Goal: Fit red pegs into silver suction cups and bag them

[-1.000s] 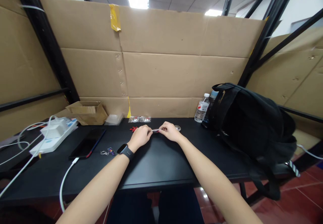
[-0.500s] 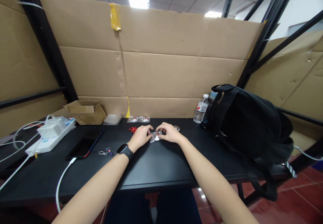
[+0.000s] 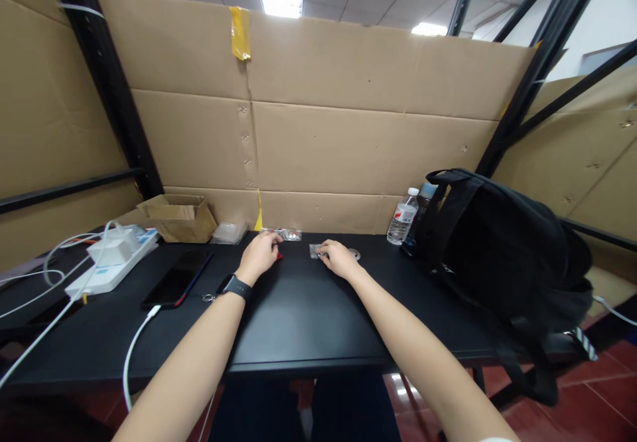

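My left hand (image 3: 259,254), with a dark watch (image 3: 235,287) at the wrist, reaches over the table's left-middle. Its curved fingers look apart, just above a red piece (image 3: 279,255) that they mostly cover. Right behind its fingertips, clear packets (image 3: 291,235) with round silvery items lie against the cardboard. My right hand (image 3: 339,258) has its fingers closed on a small clear plastic packet (image 3: 314,251), held low over the black tabletop; the packet's contents are partly hidden. A roll of tape (image 3: 355,254) sits behind that hand, partly covered.
At left lie a phone (image 3: 178,279) with a white cable, a power strip (image 3: 110,276), an open cardboard box (image 3: 185,220), a stack of clear bags (image 3: 229,232) and a key ring (image 3: 208,298). A water bottle (image 3: 403,218) and black backpack (image 3: 512,269) stand right. Cardboard (image 3: 328,143) walls the back.
Both hands were together at the clear packet with the round item. They have parted: the left moved left over the red pieces, the right keeps the packet slightly farther back. The view shifted a little.
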Available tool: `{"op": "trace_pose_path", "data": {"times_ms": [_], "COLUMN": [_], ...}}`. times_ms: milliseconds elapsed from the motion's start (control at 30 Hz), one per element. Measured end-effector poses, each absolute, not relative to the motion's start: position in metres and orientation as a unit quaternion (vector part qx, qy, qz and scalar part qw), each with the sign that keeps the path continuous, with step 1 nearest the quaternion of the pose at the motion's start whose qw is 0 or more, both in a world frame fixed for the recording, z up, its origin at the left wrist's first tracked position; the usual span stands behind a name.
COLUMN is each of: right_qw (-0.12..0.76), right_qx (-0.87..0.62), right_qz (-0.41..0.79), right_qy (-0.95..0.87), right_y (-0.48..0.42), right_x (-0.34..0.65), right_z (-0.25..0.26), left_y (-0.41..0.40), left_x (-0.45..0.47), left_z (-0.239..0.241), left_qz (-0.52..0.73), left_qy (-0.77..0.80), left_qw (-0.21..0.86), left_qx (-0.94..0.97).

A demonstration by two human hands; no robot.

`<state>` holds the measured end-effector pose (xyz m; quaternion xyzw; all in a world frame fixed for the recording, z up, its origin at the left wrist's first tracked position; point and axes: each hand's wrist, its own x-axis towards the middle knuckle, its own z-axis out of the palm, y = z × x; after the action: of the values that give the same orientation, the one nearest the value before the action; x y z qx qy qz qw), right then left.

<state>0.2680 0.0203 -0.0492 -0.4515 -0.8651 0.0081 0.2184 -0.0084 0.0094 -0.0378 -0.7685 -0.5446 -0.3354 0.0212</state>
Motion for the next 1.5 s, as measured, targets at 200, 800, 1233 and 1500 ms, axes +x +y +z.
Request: {"op": "trace_pose_path", "data": {"times_ms": [200, 800, 1233, 1500], "right_qw": [0.13, 0.199, 0.182, 0.234], "right_qx": [-0.502, -0.551, -0.587, -0.572], "right_qz": [-0.031, 0.05, 0.158, 0.076], "right_qy": [-0.854, -0.809, -0.773, -0.782], "right_y": [0.05, 0.049, 0.036, 0.034], "right_x": [0.257, 0.329, 0.369, 0.359], "right_z": [-0.046, -0.031, -0.033, -0.033], "left_y": [0.027, 0.004, -0.017, -0.019], "left_x": [-0.047, 0.0, 0.039, 0.049], "left_z": [-0.041, -0.038, -0.037, -0.042], "left_qz": [-0.297, -0.216, -0.262, -0.285], "left_qy": [-0.532, -0.526, -0.45, -0.443], "left_qw": [-0.022, 0.117, 0.051, -0.031], "left_qx": [-0.792, -0.814, -0.852, -0.849]}}
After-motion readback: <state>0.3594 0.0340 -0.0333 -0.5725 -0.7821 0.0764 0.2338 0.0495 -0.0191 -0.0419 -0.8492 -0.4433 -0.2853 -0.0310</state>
